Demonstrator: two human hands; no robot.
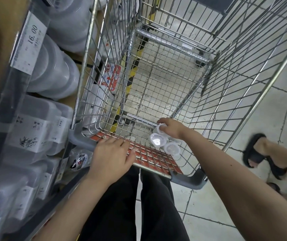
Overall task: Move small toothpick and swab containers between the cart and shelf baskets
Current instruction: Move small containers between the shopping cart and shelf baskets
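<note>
A wire shopping cart stands in front of me. In its near right corner lie three small round clear containers with white lids. My right hand reaches down into the cart and curls round the farthest container. The middle container and the nearest container lie side by side just below that hand. My left hand rests with straight fingers on the cart's near rim, over the red child-seat flap, and holds nothing.
On the left runs a shelf with stacked clear plastic storage boxes, round tubs and a price tag. Another person's sandaled foot stands on the tiled floor at the right. My black trouser legs are below the cart handle.
</note>
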